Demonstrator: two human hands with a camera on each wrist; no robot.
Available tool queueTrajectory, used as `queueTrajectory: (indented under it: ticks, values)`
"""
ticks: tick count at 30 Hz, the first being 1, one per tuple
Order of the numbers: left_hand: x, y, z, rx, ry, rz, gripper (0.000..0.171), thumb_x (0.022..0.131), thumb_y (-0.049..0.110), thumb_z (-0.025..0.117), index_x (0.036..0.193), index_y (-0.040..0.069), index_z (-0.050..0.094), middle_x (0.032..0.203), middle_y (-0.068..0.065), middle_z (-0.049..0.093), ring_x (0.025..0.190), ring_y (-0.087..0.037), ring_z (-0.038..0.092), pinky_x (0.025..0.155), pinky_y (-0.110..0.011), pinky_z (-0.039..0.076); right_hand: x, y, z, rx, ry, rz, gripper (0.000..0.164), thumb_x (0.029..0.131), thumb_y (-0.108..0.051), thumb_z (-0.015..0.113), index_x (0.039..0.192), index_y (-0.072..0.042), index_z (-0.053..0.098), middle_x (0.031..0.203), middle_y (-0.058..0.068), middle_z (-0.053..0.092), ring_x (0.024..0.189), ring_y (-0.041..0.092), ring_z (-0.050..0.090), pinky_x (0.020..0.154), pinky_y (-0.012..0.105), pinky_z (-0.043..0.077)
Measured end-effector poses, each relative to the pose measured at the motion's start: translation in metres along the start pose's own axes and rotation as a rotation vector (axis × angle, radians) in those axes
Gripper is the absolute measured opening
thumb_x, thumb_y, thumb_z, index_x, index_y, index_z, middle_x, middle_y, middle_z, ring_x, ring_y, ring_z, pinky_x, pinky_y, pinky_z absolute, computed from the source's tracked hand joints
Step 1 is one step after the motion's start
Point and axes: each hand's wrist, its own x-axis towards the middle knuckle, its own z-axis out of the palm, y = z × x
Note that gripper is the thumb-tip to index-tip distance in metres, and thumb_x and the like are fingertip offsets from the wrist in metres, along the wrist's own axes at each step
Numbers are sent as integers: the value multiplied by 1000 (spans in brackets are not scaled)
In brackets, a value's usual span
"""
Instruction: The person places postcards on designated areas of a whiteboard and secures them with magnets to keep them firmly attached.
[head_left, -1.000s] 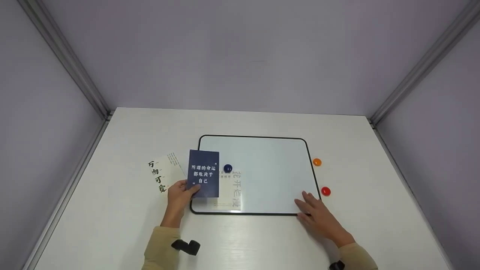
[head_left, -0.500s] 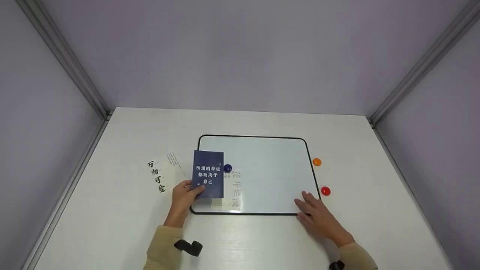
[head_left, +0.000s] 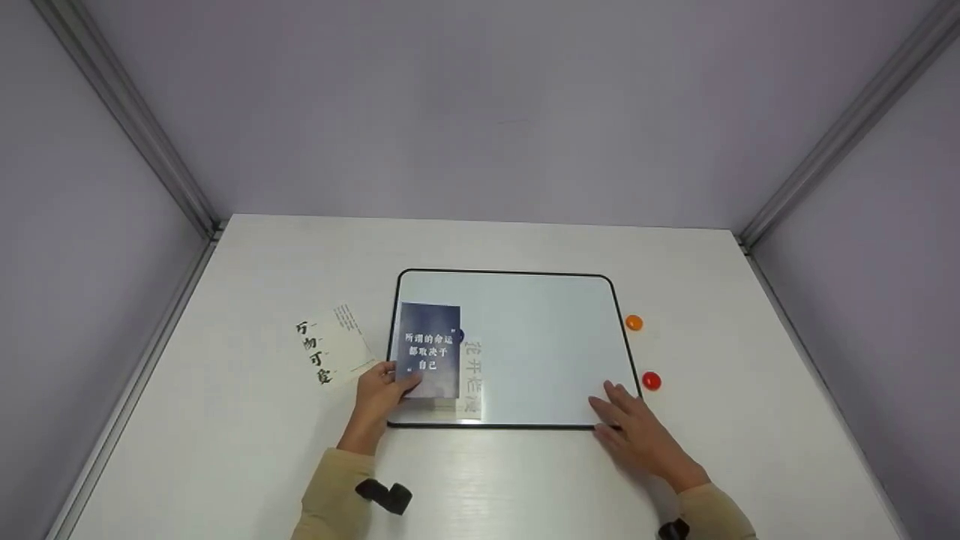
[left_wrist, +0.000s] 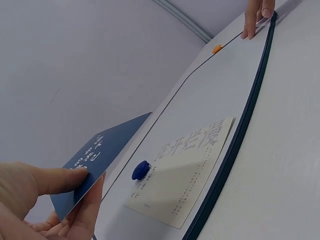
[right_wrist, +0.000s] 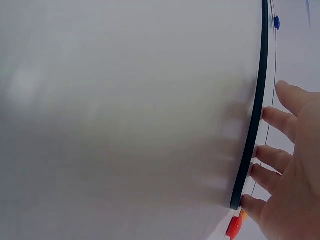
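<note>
My left hand (head_left: 379, 397) pinches a dark blue card (head_left: 431, 337) with white Chinese characters, thumb on its face and fingers behind. In the left wrist view the card is tilted and held above the whiteboard. Below it, a cream card (left_wrist: 175, 182) with grey characters lies on the board's left part, a round blue magnet (left_wrist: 141, 170) at its upper edge. From the head view, the blue card covers most of both. At the lower right corner of the black-framed whiteboard (head_left: 547, 345), my right hand (head_left: 649, 439) rests with fingers extended and spread, holding nothing.
Left of the board, another cream card (head_left: 337, 345) with black characters lies on the white table (head_left: 480, 480). Beyond the board's right edge sit an orange magnet (head_left: 634, 322) and a red magnet (head_left: 652, 381). Grey panels wall in the table's back and sides.
My left hand has carried the blue card rightward over the whiteboard, so it now hides most of the blue magnet. More of the left cream card shows. My right hand stays put.
</note>
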Motion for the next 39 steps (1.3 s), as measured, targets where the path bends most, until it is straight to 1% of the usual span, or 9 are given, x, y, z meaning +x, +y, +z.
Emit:
queueTrajectory:
  ticks: [2, 4, 8, 11, 14, 23, 27, 36, 39]
  values:
    - [0, -1, 1, -3, -4, -8, 47, 87, 8, 68, 126, -10, 51, 128, -31, 59, 100, -22, 68, 86, -32, 58, 0, 0, 0, 3, -2, 0, 48, 96, -30, 56, 140, -12, 49, 156, 18, 35, 146, 42, 28, 118, 63, 24]
    - [0, -1, 2, -1, -2, -10, 47, 87, 8, 69, 126, -10, 51, 128, -31, 59, 98, -20, 68, 85, -30, 58, 0, -1, 0, 6, -4, 2, 48, 97, -31, 56, 140, -12, 50, 156, 18, 35, 146, 42, 28, 118, 63, 24]
    - [-2, -1, 4, -17, -10, -11, 47, 86, 8, 69, 125, -10, 52, 124, -30, 61, 90, -15, 68, 82, -29, 58, 0, 0, 0, 15, -6, 0, 49, 97, -33, 55, 141, -13, 49, 156, 18, 34, 146, 42, 27, 118, 63, 23]
    - [-4, 0, 7, -41, -18, 1, 47, 84, 7, 71, 123, -11, 52, 120, -30, 64, 83, -11, 67, 78, -26, 58, -1, 0, 0, 28, -8, 6, 50, 97, -35, 54, 141, -12, 48, 156, 18, 33, 147, 42, 26, 119, 62, 22]
    - [-5, 0, 8, -53, -21, 18, 49, 83, 7, 73, 123, -12, 52, 119, -31, 64, 80, -10, 66, 75, -24, 56, -1, 0, 1, 36, -8, 14, 50, 97, -35, 54, 141, -12, 49, 156, 19, 34, 147, 42, 26, 119, 61, 21]
    - [-5, 0, 16, -59, -43, 15, 48, 82, 7, 73, 122, -11, 53, 119, -31, 64, 84, -12, 68, 80, -29, 59, -1, -2, 0, 37, -11, 23, 51, 96, -34, 55, 141, -11, 49, 156, 19, 33, 147, 42, 26, 119, 61, 21]
    - [-5, 0, 19, -47, -58, 27, 47, 82, 8, 74, 120, -11, 55, 119, -30, 65, 86, -13, 69, 83, -32, 59, -1, -2, 0, 27, -8, 22, 50, 96, -34, 56, 141, -11, 49, 156, 19, 34, 146, 43, 27, 119, 63, 21]
    - [-5, -1, 27, -39, -96, 27, 45, 84, 8, 72, 121, -11, 56, 119, -29, 66, 90, -16, 71, 86, -31, 59, 0, -3, 0, 31, -11, 27, 51, 96, -35, 55, 141, -11, 49, 156, 19, 34, 147, 42, 26, 119, 62, 21]
    - [-7, -1, 30, -23, -100, 26, 44, 84, 9, 73, 120, -10, 57, 117, -27, 67, 90, -17, 71, 85, -31, 59, 0, -3, 0, 33, -5, 27, 50, 96, -34, 56, 140, -12, 50, 156, 19, 34, 146, 43, 27, 119, 62, 22]
